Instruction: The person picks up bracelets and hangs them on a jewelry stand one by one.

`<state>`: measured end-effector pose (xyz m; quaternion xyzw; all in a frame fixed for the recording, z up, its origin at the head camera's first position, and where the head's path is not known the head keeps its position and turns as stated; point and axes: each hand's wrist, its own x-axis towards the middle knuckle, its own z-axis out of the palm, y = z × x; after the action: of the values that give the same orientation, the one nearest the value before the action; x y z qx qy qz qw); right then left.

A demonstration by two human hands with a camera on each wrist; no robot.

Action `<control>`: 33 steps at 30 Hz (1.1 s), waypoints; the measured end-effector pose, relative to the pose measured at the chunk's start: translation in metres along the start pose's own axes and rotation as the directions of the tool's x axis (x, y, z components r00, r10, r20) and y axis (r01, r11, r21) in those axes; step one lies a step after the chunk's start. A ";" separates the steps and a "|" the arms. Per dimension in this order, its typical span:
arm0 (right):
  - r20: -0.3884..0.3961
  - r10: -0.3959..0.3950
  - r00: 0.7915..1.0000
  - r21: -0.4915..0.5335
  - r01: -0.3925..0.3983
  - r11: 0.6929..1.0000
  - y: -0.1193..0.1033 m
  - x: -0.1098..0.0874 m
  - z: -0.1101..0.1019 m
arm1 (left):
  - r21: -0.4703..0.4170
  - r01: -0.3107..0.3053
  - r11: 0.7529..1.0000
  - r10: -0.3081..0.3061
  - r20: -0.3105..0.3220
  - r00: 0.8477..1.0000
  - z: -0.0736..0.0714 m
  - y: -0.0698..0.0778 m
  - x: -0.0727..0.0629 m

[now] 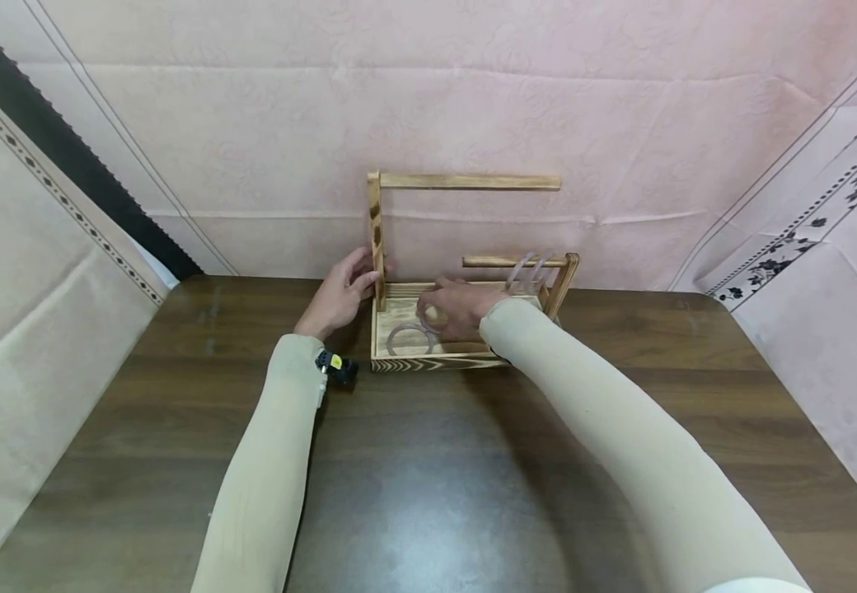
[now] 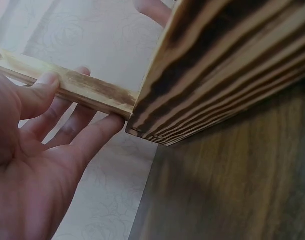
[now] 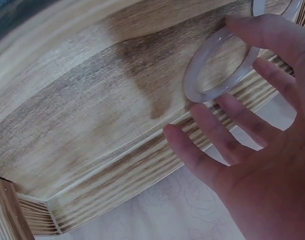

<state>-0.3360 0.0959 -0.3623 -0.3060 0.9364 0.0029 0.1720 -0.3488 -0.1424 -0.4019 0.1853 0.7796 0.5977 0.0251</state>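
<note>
A wooden tray stand (image 1: 436, 363) sits at the back of the table, with a tall post (image 1: 376, 226) on its left. My left hand (image 1: 335, 295) holds that post low down, thumb on one side and fingers on the other, as the left wrist view shows. Over the tray, my right hand (image 1: 460, 309) pinches a pale translucent bangle (image 3: 193, 75) between thumb and index finger; the other fingers are spread. Another bangle (image 1: 391, 339) lies flat in the tray's left part. The right forearm hides some of the tray's right side.
A long upper bar (image 1: 473, 182) runs right from the tall post. Two bangles (image 1: 520, 268) hang on a shorter bar (image 1: 484, 261), carried by a right-hand post (image 1: 564, 284). Patterned cloth (image 1: 458, 107) rises behind the dark wooden table (image 1: 414, 478).
</note>
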 end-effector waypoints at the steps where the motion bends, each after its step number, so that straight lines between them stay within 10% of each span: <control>1: 0.003 -0.001 1.000 -0.002 0.001 1.000 0.000 0.000 0.000 | 0.001 -0.003 1.000 0.003 0.002 1.000 0.000 0.000 0.000; 33: 0.008 -0.050 0.999 -0.045 0.051 0.998 -0.008 -0.008 0.005 | -0.035 -0.026 0.999 0.030 0.104 0.994 -0.006 0.003 -0.007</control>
<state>-0.3239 0.0944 -0.3637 -0.3334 0.9275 0.0209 0.1680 -0.3428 -0.1492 -0.3991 0.2269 0.7642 0.6006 0.0607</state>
